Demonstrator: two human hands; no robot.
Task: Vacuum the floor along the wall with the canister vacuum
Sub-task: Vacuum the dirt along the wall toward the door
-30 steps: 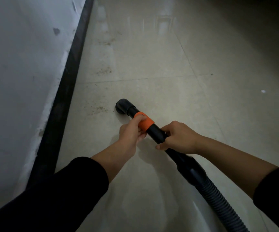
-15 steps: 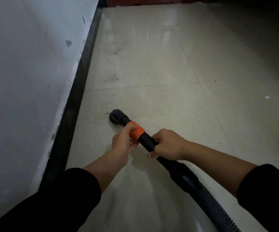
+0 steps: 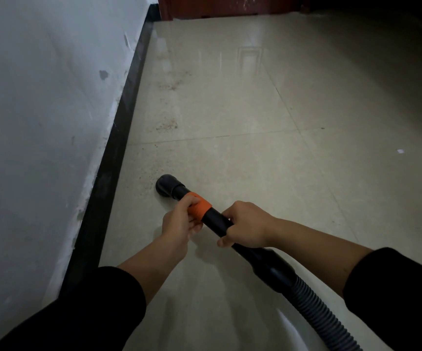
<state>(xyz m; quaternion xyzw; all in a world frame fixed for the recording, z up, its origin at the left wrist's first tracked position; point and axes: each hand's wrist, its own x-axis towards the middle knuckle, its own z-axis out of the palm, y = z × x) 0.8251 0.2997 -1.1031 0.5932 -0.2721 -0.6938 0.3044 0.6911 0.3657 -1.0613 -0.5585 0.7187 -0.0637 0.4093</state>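
Note:
A black vacuum wand (image 3: 215, 217) with an orange band (image 3: 201, 206) points at the floor, its round black nozzle (image 3: 166, 186) down on the beige tiles a short way from the black baseboard (image 3: 118, 148). My left hand (image 3: 179, 222) grips the wand at the orange band. My right hand (image 3: 245, 228) grips the black tube just behind it. A ribbed grey hose (image 3: 316, 310) runs from the wand's thick end off the bottom right. The canister itself is out of view.
A white scuffed wall (image 3: 40, 110) runs along the left. Patches of brown dust and grit (image 3: 167, 125) lie on the tiles near the baseboard ahead of the nozzle. A dark red door or panel (image 3: 205, 7) closes the far end. A small white scrap (image 3: 400, 151) lies at right.
The nozzle has slid left toward the baseboard, both hands keeping their grip. The view has tilted up, showing more floor and the far red panel.

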